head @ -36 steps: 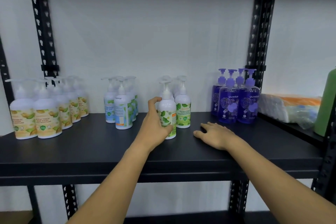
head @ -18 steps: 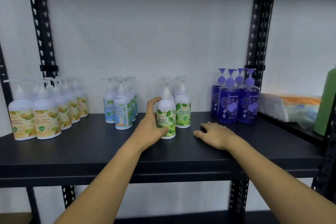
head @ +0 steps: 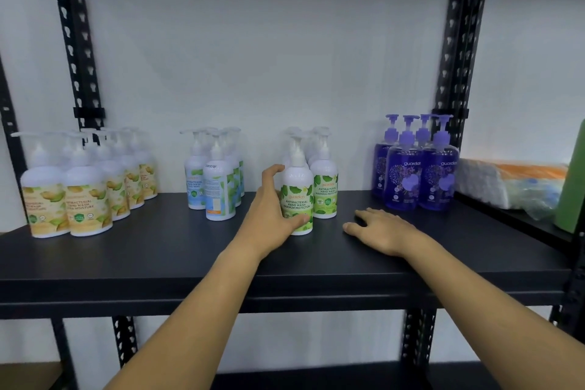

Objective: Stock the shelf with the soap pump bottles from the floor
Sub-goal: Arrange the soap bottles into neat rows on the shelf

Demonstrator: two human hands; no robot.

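The left hand gripped the front green-label bottle, apparently squaring it with its row. The right hand lay flat and empty on the shelf, likely for support.

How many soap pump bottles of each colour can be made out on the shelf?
Yellow-label bottles: at least 5, the rear ones overlap
Blue-label bottles: 4
Green-label bottles: 4
Purple bottles: 4
Total: at least 17
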